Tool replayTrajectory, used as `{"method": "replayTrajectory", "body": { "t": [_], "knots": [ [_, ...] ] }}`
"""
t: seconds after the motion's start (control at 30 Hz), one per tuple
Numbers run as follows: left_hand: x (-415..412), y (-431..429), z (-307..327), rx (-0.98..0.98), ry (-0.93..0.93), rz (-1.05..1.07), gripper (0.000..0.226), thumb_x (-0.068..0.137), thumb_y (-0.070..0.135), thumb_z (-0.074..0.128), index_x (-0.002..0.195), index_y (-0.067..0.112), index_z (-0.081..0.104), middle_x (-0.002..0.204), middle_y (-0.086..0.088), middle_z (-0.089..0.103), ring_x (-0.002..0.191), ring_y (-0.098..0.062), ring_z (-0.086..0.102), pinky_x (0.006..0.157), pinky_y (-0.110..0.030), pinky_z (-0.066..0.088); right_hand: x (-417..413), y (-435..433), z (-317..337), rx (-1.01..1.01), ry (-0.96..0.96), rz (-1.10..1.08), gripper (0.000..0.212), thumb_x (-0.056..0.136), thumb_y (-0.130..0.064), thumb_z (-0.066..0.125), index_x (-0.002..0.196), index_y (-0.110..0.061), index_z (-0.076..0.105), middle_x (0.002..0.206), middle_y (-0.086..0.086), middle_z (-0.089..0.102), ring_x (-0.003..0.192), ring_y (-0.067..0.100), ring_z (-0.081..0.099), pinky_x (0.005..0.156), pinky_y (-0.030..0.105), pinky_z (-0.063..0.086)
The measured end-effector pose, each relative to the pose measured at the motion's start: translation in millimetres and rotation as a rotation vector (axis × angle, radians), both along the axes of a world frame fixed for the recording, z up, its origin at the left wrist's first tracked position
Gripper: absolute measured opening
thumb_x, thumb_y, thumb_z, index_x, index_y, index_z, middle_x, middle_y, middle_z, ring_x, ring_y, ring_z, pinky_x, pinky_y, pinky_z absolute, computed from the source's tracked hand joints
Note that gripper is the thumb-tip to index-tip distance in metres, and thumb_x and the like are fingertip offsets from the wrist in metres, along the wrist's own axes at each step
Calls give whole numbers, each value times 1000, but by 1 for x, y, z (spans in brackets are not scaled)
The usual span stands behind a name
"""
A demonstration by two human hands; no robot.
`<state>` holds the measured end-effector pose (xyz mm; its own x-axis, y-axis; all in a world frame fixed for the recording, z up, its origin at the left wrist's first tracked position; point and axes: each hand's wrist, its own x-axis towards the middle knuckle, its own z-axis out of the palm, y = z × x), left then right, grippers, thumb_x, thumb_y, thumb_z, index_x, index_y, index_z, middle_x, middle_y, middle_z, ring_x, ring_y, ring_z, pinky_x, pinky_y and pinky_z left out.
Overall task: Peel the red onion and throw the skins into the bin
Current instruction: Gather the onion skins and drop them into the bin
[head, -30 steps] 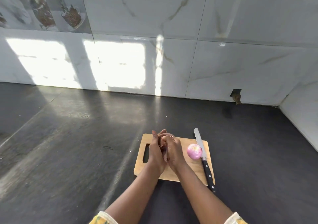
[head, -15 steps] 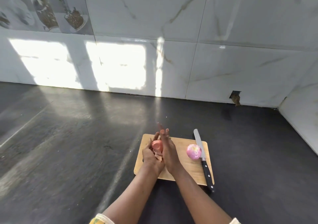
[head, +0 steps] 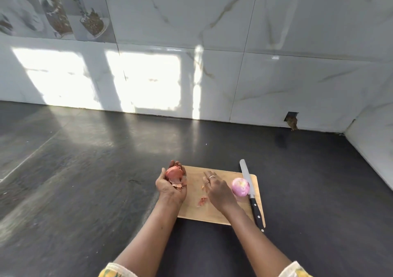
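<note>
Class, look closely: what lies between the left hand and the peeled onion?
In the head view, the right hand over the cutting board, with loose skin scraps beside it.

Before me: dark stone counter [head: 85, 181], white marble wall tiles [head: 287, 89] behind, bright window-light patches [head: 146, 81] at my left.

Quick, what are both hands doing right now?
Left hand: cupped, holding the onion skins.
Right hand: open, holding nothing, over the cutting board.
</note>
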<state>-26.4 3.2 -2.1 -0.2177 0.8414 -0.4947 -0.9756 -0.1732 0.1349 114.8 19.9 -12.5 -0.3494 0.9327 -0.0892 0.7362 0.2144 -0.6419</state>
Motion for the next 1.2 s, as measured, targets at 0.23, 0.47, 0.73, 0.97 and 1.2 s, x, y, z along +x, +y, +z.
{"method": "replayTrajectory", "body": {
  "t": [0.23,0.47,0.73,0.97,1.2],
  "knots": [
    [-9,-5,-2,11,15,89,41,96,29,29,79,7,60,72,-8,61,57,-16,62,48,-18,51,-10,-5,-2,-52,11,418,44,99,-9,35,141,-17,46,146,8,45,130,14,45,107,19,29],
    [-9,-5,-7,-23,55,71,41,96,32,30,79,11,61,62,-4,65,48,-16,63,45,-13,46,10,-14,-8,221,291,224,36,98,-21,40,130,-20,58,141,-9,43,138,9,33,110,11,21],
    [-7,-1,-8,-14,76,125,39,94,35,30,77,15,60,59,1,65,47,-12,60,40,-11,38,10,-7,-21,346,-467,636,74,70,-70,-15,140,-44,-12,145,-24,-25,132,12,-36,107,27,-27],
    [-2,-3,-7,-35,143,104,40,94,34,30,77,17,62,62,2,65,52,-12,59,40,-11,33,0,8,-11,148,-402,336,57,95,-56,10,149,-39,0,154,-15,-19,142,18,-25,113,32,-16],
    [5,-3,-5,-151,249,97,41,96,32,28,73,17,58,57,3,60,40,-10,55,37,-10,33,1,-14,5,247,170,-230,31,93,3,48,120,2,61,123,15,64,117,27,58,90,9,33]
  ]
}}
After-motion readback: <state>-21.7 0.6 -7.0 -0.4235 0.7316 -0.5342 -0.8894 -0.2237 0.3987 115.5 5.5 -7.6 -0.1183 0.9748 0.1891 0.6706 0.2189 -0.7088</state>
